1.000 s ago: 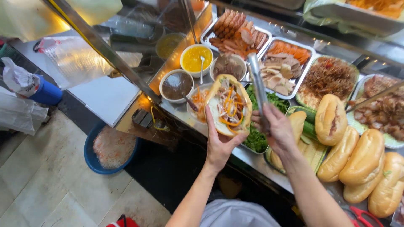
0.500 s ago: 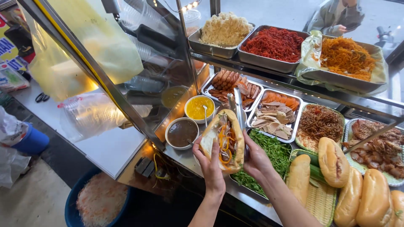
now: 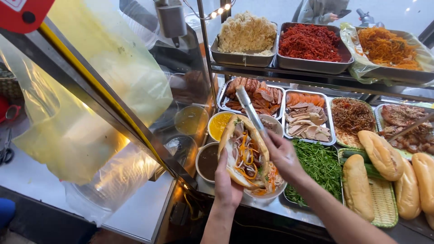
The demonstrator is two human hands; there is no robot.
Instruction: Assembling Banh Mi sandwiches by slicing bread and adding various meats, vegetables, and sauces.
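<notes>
A split bread roll (image 3: 244, 153), filled with sliced meat and shredded carrot, is held upright-tilted in the left hand (image 3: 227, 183), whose fingers are wrapped around its underside and pressed against the crust. The roll is held above the front edge of the counter (image 3: 271, 210), over a white bowl (image 3: 264, 195) of shredded pickles and just beside a bowl of dark sauce (image 3: 208, 161).

A pair of metal tongs (image 3: 250, 110) is gripped in the right hand (image 3: 282, 156), the fingers closed around the handle end; the tips are raised toward the back of the counter, over a tray of sliced sausage (image 3: 257, 95). Whether the tong tips are pressed together cannot be told.

A bowl of yellow sauce (image 3: 218, 125) is seen behind the roll. To the right of the right hand, a tray of green herbs (image 3: 321, 167) is noted, with a tray of pale sliced meat (image 3: 309, 119) behind it. Whole bread loaves (image 3: 382, 156) are stacked on a woven basket (image 3: 384, 203) at the right end. On the upper shelf, trays of pale, red and orange shredded toppings (image 3: 309, 43) are set side by side.
</notes>
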